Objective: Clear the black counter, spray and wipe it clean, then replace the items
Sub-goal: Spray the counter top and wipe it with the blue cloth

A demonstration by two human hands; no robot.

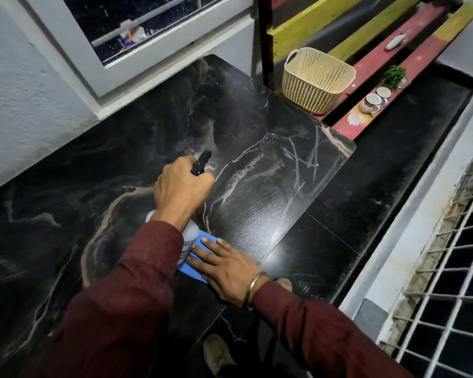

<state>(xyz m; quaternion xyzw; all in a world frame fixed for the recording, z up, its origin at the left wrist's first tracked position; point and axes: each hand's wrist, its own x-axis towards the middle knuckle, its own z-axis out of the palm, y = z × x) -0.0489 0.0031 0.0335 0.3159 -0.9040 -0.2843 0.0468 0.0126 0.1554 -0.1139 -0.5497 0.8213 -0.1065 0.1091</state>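
Now, left hand [182, 190] grips the spray bottle [191, 233] above the counter [257, 186]; right hand [227, 268] presses flat on the cloth [191, 266]; mist evenly, then wipe in overlapping strokes.

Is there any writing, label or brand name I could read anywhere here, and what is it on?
Spray bottle, gripped by the left hand: a label with dark print, mostly hidden behind the sleeve and too blurred to read.
Blue cloth under the right hand: no writing visible.
Basket and cups: none visible.
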